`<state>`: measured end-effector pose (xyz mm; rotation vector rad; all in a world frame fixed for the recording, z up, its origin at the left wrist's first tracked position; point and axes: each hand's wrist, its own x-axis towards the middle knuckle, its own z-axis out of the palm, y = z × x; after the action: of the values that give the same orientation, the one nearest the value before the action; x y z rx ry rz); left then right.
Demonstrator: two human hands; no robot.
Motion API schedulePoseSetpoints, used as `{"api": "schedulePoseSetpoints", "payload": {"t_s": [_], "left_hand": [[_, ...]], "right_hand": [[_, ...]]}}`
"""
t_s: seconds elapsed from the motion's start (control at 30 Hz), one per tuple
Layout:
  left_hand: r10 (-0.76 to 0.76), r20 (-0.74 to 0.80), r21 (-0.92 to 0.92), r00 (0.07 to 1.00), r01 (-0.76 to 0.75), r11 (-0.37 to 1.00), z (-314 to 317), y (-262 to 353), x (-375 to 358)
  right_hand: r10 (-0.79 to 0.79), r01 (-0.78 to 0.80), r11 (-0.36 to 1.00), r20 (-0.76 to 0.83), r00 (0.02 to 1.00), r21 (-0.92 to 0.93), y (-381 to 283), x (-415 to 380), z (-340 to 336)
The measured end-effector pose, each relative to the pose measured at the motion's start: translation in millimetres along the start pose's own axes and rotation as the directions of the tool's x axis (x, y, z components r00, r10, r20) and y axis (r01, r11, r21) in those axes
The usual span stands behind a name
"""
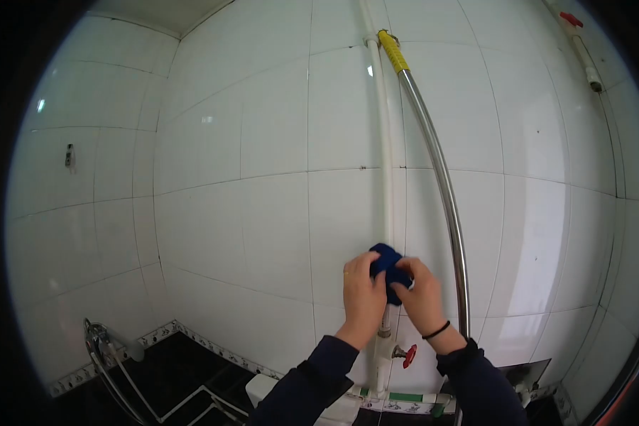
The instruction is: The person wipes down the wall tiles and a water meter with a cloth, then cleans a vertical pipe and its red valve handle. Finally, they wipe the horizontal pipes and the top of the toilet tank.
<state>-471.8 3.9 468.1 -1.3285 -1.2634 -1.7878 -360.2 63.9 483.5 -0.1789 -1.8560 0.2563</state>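
Observation:
A dark blue cloth (384, 257) is bunched around the white vertical pipe (386, 142) on the tiled wall. My left hand (362, 295) grips the cloth from the left side, fingers curled on it. From the right, my right hand (422, 295) pinches the same cloth; a black band circles that wrist. The cloth and my fingers hide the stretch of pipe behind them. Just below my hands, a valve with a red handle (409, 356) branches off the pipe.
Right of the pipe leans a metal pole (444, 184) with a yellow end (392, 51). A white cistern-like box (263, 387) is below, partly behind my left sleeve. At lower left stands a shower fixture (101, 339) with a hose. Another red-handled pipe (582, 53) hangs at upper right.

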Motion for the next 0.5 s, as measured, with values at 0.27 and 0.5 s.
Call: {"api": "schedulePoseSetpoints", "payload": {"t_s": [0.27,0.5], "left_hand": [[0.142,-0.067,0.089,0.988,-0.136,0.987,19.2,6.9,75.4],[0.166,0.027,0.193,0.986,-0.168,0.967,26.1,-4.1,75.6]], "right_hand": [[-0.320,0.283,0.893,-0.049,0.946,-0.350,-6.5,68.9,-8.5],[-0.269,0.260,0.919,0.012,0.963,-0.297,6.2,73.7,3.3]]}}
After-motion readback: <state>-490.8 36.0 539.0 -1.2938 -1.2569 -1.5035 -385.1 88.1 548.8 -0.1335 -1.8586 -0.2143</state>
